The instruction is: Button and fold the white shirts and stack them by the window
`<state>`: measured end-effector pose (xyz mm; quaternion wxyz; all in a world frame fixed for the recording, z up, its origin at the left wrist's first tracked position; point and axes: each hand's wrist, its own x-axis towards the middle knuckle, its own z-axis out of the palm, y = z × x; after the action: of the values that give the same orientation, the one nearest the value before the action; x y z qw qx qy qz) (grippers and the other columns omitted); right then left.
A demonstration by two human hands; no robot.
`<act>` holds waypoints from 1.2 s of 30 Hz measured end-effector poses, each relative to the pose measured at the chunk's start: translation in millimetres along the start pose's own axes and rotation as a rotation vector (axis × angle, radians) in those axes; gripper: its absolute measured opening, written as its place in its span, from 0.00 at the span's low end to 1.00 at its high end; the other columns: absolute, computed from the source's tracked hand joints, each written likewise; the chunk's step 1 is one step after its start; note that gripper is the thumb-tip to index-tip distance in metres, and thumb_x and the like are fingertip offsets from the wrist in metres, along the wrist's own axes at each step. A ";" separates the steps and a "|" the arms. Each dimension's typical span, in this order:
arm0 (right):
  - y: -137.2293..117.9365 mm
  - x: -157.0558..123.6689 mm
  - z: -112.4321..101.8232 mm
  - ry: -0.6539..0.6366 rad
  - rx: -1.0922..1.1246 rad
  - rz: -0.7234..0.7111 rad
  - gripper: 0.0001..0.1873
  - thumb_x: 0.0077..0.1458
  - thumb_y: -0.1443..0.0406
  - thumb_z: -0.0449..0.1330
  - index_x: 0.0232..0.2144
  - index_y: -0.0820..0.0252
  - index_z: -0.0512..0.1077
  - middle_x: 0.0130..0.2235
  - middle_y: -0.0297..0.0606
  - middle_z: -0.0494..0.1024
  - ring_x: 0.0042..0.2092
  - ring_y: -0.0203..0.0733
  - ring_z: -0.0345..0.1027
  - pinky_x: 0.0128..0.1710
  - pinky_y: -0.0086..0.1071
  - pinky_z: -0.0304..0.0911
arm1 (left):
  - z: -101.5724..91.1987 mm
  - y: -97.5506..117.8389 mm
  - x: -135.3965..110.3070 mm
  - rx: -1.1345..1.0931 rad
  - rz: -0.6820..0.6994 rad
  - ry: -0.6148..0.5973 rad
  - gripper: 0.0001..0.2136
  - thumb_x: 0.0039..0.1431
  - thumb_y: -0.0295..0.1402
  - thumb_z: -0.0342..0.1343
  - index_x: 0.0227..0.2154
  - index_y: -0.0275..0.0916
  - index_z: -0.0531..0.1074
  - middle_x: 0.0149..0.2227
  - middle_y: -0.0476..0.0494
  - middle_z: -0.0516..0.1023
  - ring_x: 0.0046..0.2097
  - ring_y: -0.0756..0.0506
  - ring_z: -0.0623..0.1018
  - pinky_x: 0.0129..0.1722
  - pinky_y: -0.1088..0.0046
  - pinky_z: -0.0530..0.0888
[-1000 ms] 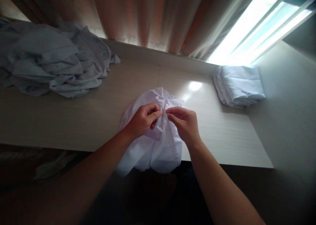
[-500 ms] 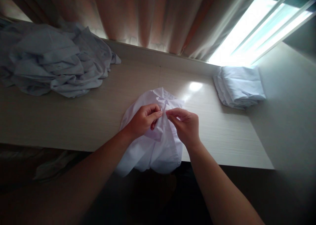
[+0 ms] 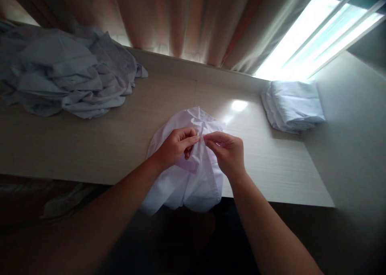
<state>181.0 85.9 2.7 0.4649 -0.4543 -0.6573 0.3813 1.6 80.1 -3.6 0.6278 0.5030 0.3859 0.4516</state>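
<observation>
A white shirt (image 3: pixel 200 190) lies bunched at the front edge of the pale wooden counter (image 3: pixel 271 174), its lower part hanging over that edge. My left hand (image 3: pixel 181 144) pinches the cloth near the collar between thumb and curled fingers. Close beside it, my right hand (image 3: pixel 226 150) pinches the front edge of the same shirt with thumb and forefinger. The fingertips of both hands almost meet; whether a button sits between them is too small to tell.
A loose heap of white garments (image 3: pixel 69 74) lies at the back left. Neatly folded white garments (image 3: pixel 297 102) are stacked at the right, against the side wall (image 3: pixel 346 134). Curtains (image 3: pixel 181 21) hang behind the counter, with a bright window (image 3: pixel 316 33) at the upper right.
Almost nothing differs. My right hand has shifted very slightly to the right; both hands keep their pinch on the shirt.
</observation>
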 end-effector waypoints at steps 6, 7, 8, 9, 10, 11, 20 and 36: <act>-0.7 0.1 -1.8 -0.010 0.025 0.002 0.04 0.52 0.65 0.68 0.32 0.50 0.82 0.32 0.31 0.83 0.35 0.39 0.76 0.39 0.36 0.71 | 0.3 0.8 -0.6 -0.016 0.016 -0.021 0.13 0.61 0.37 0.58 0.24 0.38 0.64 0.19 0.55 0.65 0.20 0.55 0.66 0.20 0.80 0.65; -1.0 0.3 -2.2 -0.015 0.018 0.001 0.03 0.52 0.65 0.69 0.32 0.50 0.82 0.32 0.31 0.83 0.35 0.39 0.76 0.39 0.36 0.71 | 0.4 0.8 -0.6 -0.016 0.016 -0.022 0.14 0.61 0.37 0.58 0.24 0.37 0.64 0.19 0.55 0.65 0.20 0.55 0.66 0.20 0.80 0.65; -1.3 0.4 -2.6 -0.019 0.014 0.000 0.03 0.52 0.65 0.69 0.32 0.50 0.82 0.32 0.31 0.83 0.35 0.39 0.76 0.40 0.36 0.71 | 0.5 0.8 -0.7 -0.013 0.017 -0.022 0.14 0.61 0.37 0.58 0.24 0.37 0.64 0.19 0.55 0.65 0.20 0.55 0.66 0.20 0.80 0.65; -1.6 0.5 -3.0 -0.022 0.010 -0.001 0.03 0.52 0.65 0.69 0.32 0.51 0.82 0.32 0.31 0.83 0.35 0.39 0.76 0.40 0.36 0.71 | 0.6 0.8 -0.8 -0.010 0.018 -0.023 0.14 0.62 0.37 0.58 0.24 0.37 0.64 0.19 0.55 0.65 0.20 0.55 0.67 0.21 0.80 0.65; -1.9 0.5 -3.4 -0.024 0.008 -0.003 0.03 0.52 0.65 0.69 0.32 0.51 0.82 0.32 0.31 0.83 0.35 0.39 0.76 0.40 0.36 0.71 | 0.7 0.8 -0.8 -0.005 0.021 -0.023 0.14 0.62 0.37 0.58 0.24 0.37 0.64 0.19 0.55 0.65 0.20 0.55 0.67 0.21 0.80 0.65; -2.1 0.5 -3.7 -0.026 0.006 -0.005 0.03 0.52 0.65 0.68 0.32 0.51 0.82 0.32 0.31 0.83 0.35 0.39 0.76 0.40 0.36 0.71 | 0.7 0.9 -0.9 0.001 0.024 -0.023 0.14 0.62 0.37 0.58 0.24 0.37 0.64 0.19 0.55 0.65 0.20 0.55 0.67 0.21 0.80 0.65; 2.0 1.3 -4.2 -0.037 0.031 -0.002 0.03 0.52 0.65 0.68 0.32 0.52 0.82 0.33 0.32 0.84 0.35 0.38 0.76 0.39 0.35 0.70 | 0.9 0.4 -1.1 0.021 0.042 -0.037 0.14 0.62 0.39 0.58 0.25 0.37 0.64 0.19 0.54 0.65 0.20 0.54 0.67 0.20 0.80 0.66; 2.2 0.1 -3.3 -0.019 0.095 0.004 0.04 0.51 0.66 0.69 0.33 0.52 0.82 0.33 0.33 0.83 0.34 0.38 0.76 0.39 0.35 0.71 | -3.7 3.1 -2.1 0.016 0.040 -0.114 0.12 0.65 0.38 0.54 0.28 0.37 0.65 0.23 0.53 0.65 0.23 0.53 0.68 0.20 0.79 0.67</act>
<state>184.7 86.9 1.6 0.4790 -0.4293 -0.6419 0.4174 -3.0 79.4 -1.2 0.6356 0.5404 0.3432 0.4316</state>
